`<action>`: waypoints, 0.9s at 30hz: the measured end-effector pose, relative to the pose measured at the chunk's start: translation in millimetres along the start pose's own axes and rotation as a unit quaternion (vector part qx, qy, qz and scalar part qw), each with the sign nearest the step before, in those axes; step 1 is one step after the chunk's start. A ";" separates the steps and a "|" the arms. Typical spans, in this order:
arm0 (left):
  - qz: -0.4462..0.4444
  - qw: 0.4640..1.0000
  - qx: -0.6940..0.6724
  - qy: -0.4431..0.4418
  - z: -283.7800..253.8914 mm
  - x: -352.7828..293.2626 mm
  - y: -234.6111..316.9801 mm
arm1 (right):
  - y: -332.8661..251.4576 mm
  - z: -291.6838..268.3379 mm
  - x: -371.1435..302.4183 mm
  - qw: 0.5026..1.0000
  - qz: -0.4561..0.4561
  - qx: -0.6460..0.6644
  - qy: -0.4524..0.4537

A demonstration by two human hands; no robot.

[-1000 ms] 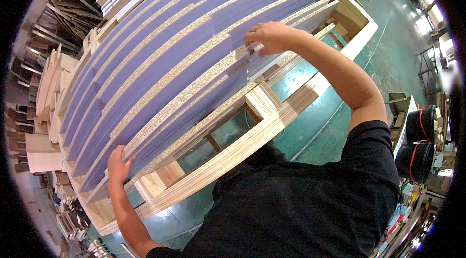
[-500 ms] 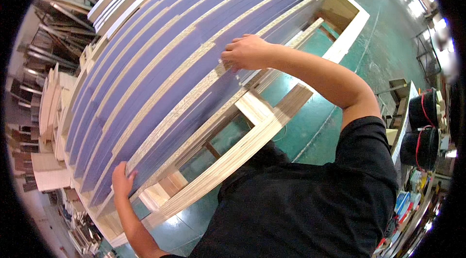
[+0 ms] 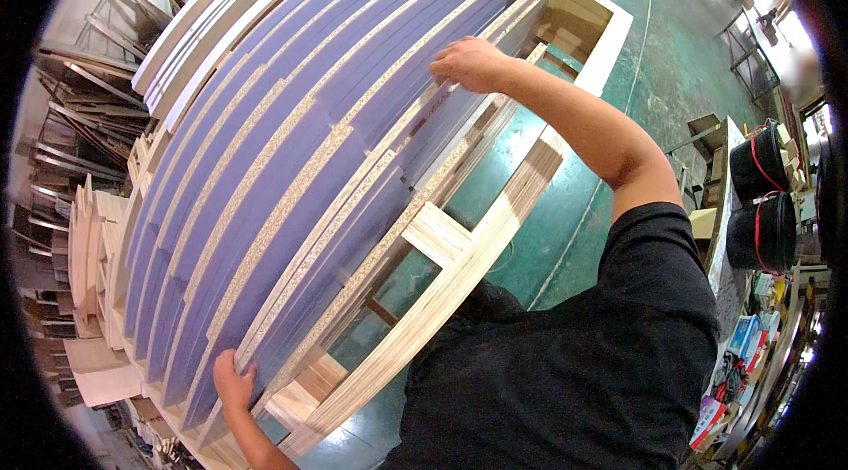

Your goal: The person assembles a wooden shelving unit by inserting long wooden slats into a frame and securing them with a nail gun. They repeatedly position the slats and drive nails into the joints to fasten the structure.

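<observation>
The right hand (image 3: 470,65) shifted farther right along the near purple boards (image 3: 305,267), widening the hands' span; its grip was hidden. The left hand (image 3: 233,382) pinched one board's left end inside the wooden frame (image 3: 605,50).

Impossible to read any text, label, brand, number or sign anywhere in view. At the right side, too small and blurred to make out as letters or digits, only patches of colour on a blue-and-white box (image 3: 745,334) and, lower down, on a white-and-red box (image 3: 707,421), both lying among small clutter below two black tubs (image 3: 761,231); hard to tell even whether printed with words or just with coloured shapes.
</observation>
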State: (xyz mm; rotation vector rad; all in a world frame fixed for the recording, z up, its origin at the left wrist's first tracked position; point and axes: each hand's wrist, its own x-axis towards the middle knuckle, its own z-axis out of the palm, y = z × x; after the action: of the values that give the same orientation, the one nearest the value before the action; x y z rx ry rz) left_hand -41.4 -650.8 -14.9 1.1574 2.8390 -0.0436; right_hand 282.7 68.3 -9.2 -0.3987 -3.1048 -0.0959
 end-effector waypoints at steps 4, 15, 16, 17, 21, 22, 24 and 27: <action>0.001 0.999 -0.028 0.018 -0.5 -0.1 6.0 | 13.3 -3.0 -4.4 0.999 0.032 0.008 -0.019; 0.001 0.999 -0.033 -0.008 -7.1 4.0 5.5 | 11.9 2.4 -3.6 1.000 0.005 0.000 0.006; 0.013 0.999 -0.029 0.008 -1.9 2.5 1.1 | 8.2 3.9 -7.3 0.999 0.009 0.007 0.032; 0.025 0.999 -0.025 0.024 -1.6 2.1 1.9 | 6.7 5.0 -9.8 0.998 0.013 0.014 0.056; 0.040 0.998 -0.027 0.032 -6.1 1.4 8.4 | 8.6 2.9 -10.3 0.999 0.022 0.006 0.023; 0.042 0.998 -0.033 0.030 -6.9 2.5 10.1 | 8.9 1.8 -10.2 1.000 0.022 0.007 0.017; 0.035 0.999 -0.037 0.012 -10.6 4.5 13.5 | 10.6 1.2 -9.9 1.000 0.018 0.001 0.007; 0.022 1.000 -0.019 -0.007 -11.3 2.5 12.8 | 10.1 -0.1 -7.0 1.000 0.013 -0.013 -0.002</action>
State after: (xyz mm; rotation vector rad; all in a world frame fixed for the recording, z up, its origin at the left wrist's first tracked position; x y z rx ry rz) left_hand -34.9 -639.4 -3.8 1.2054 2.7894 0.0043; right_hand 292.0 76.3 -8.6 -0.4393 -3.1051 -0.1345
